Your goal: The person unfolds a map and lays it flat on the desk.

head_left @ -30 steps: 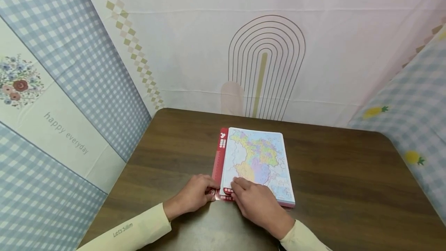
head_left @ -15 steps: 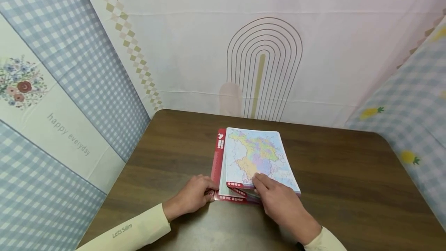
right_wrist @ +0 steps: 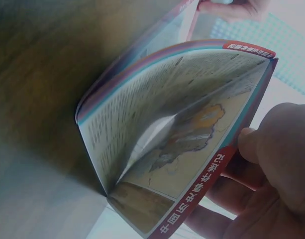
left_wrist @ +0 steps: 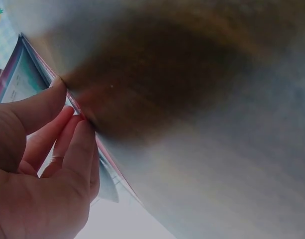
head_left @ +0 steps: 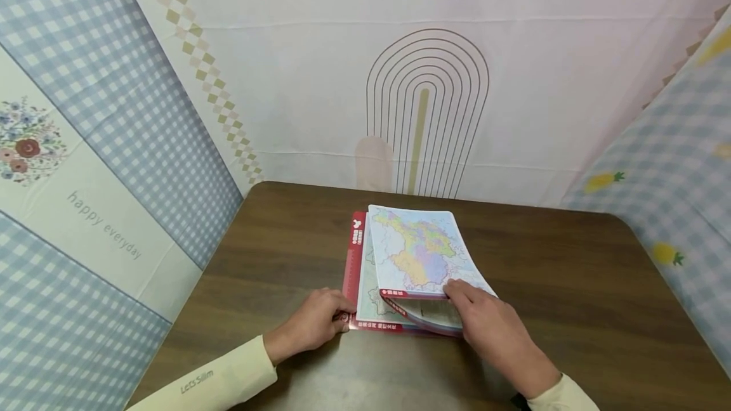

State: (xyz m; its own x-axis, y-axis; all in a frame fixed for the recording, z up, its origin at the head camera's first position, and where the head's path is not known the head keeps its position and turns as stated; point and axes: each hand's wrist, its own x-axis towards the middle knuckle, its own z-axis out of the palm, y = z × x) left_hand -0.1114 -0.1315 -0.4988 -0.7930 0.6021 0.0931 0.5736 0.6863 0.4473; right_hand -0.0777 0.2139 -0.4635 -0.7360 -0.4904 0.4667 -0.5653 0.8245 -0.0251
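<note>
A colourful map sheet (head_left: 419,252) lies on top of a red-bordered map sheet (head_left: 354,265) on the table. My right hand (head_left: 502,335) grips the top map's near right edge, and that edge is bent up off the layer beneath. Between the raised layers, the right wrist view shows a printed inner face (right_wrist: 187,134) with small text and a brown-toned map. At the near left corner of the red-bordered sheet is my left hand (head_left: 313,319). Its thumb and fingers (left_wrist: 80,144) pinch the sheet's edge in the left wrist view.
The dark wooden table (head_left: 548,271) extends to both sides of the maps. A pale printed cloth (head_left: 308,81) hangs behind it. Blue checked cloths hang at the left (head_left: 154,94) and right (head_left: 679,195).
My right hand has moved rightward and lifted the top map's near edge, opening a gap over the layers below. My left hand stays at the corner.
</note>
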